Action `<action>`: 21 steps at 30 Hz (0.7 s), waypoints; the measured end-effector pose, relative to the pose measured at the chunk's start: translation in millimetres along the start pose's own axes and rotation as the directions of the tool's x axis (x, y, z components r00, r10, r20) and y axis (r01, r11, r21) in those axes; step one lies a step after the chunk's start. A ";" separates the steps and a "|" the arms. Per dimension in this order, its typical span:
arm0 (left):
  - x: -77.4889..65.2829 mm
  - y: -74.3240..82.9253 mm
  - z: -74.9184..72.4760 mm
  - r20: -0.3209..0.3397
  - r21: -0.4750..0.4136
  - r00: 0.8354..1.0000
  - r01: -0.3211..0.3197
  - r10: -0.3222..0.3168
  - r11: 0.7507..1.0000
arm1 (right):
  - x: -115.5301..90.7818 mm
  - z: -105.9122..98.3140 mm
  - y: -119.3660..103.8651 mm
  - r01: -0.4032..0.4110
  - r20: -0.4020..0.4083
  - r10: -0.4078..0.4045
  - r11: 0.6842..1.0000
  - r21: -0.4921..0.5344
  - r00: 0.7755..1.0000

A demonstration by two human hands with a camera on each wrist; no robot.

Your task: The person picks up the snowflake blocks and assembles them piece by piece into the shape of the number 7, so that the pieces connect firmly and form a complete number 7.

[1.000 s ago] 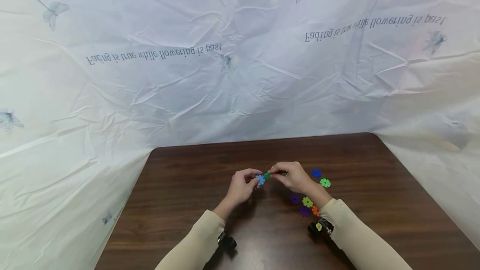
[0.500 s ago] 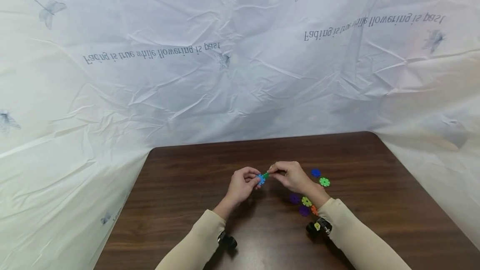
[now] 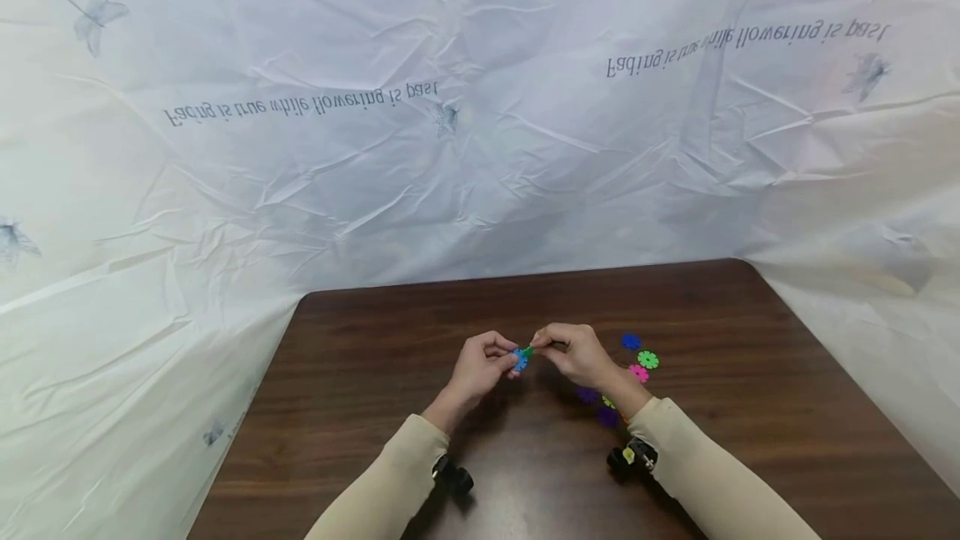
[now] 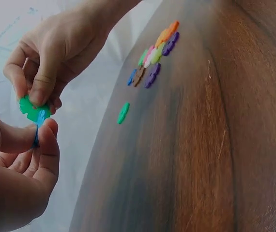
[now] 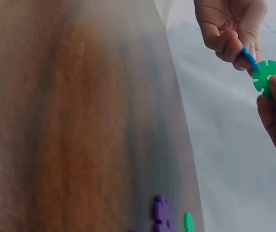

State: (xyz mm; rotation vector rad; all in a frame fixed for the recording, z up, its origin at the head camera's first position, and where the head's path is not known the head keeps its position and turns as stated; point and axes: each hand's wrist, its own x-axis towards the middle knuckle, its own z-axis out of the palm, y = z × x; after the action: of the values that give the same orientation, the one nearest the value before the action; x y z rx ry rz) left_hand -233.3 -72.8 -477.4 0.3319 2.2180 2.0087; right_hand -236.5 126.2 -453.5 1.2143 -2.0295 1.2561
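Note:
My left hand (image 3: 477, 369) pinches a blue notched plastic disc (image 3: 520, 361) between thumb and fingers. Opposite it, my right hand (image 3: 576, 354) pinches a green notched disc (image 5: 266, 77) by its far side. The two discs meet edge to edge and are turned across each other, above the table. In the left wrist view the blue disc (image 4: 40, 126) is seen nearly edge-on against the green disc (image 4: 28, 110). Fingertips hide part of both, and whether the notches interlock I cannot tell.
Beside my right forearm, several loose discs lie on the dark wooden table (image 3: 360, 407): blue (image 3: 630, 342), light green (image 3: 648, 359), pink (image 3: 638, 373) and purple (image 3: 607, 417). A brown disc (image 4: 138, 76) and a separate green disc (image 4: 123, 112) show in the left wrist view.
My right hand has shifted slightly left, bringing the green disc against the blue one. The pink disc has come into sight beside my right forearm, which now covers more of the yellow-green and orange discs.

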 end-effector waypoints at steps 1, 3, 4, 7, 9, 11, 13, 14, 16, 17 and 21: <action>-0.2 0.7 0.2 -0.005 -0.003 1.000 0.006 -0.006 1.000 | -0.2 1.0 0.1 0.009 -0.008 -0.009 1.000 0.000 1.000; -0.4 1.9 1.0 -0.016 -0.024 1.000 0.025 -0.025 0.999 | -0.3 3.4 0.3 0.026 -0.022 -0.026 1.000 0.007 0.999; -0.6 2.8 1.5 -0.020 -0.037 0.999 0.039 -0.040 0.999 | -0.2 4.3 0.1 0.032 -0.029 -0.031 0.999 0.008 0.999; -1.3 5.6 3.1 -0.026 -0.087 0.998 0.063 -0.065 0.994 | 1.6 6.3 -0.5 0.046 -0.057 -0.045 0.999 0.022 0.997; -1.0 6.8 3.5 -0.029 -0.119 0.997 0.065 -0.069 0.991 | 3.7 7.1 -0.4 0.046 -0.068 -0.044 0.999 0.027 0.997; -0.5 6.8 3.1 -0.026 -0.138 0.997 0.067 -0.071 0.988 | 5.6 7.0 -0.3 0.041 -0.068 -0.039 0.999 0.028 0.997; 0.1 5.6 2.2 -0.022 -0.139 0.997 0.075 -0.079 0.988 | 5.2 6.9 1.7 0.025 -0.046 -0.024 0.999 0.021 0.999; 0.2 4.7 1.9 -0.014 -0.128 0.997 0.079 -0.082 0.989 | 4.0 6.7 3.1 0.014 -0.033 -0.013 1.000 0.020 0.999; 0.0 3.2 1.8 0.006 -0.102 0.997 0.080 -0.080 0.992 | -0.8 6.8 9.1 -0.018 -0.003 0.018 1.000 0.009 1.000; -0.1 2.7 2.0 0.015 -0.083 0.997 0.075 -0.074 0.994 | -3.9 6.9 13.2 -0.035 0.010 0.035 0.999 0.005 0.999; -1.1 3.8 4.3 0.034 -0.041 0.998 0.046 -0.044 0.998 | -14.1 5.6 29.0 -0.097 0.041 0.098 0.995 -0.023 0.994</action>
State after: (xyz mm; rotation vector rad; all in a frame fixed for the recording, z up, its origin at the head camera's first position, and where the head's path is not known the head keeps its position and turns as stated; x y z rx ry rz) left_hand -230.9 -68.5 -474.2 0.3061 2.1414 2.0081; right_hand -254.0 133.1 -480.3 1.1538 -2.1503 1.2606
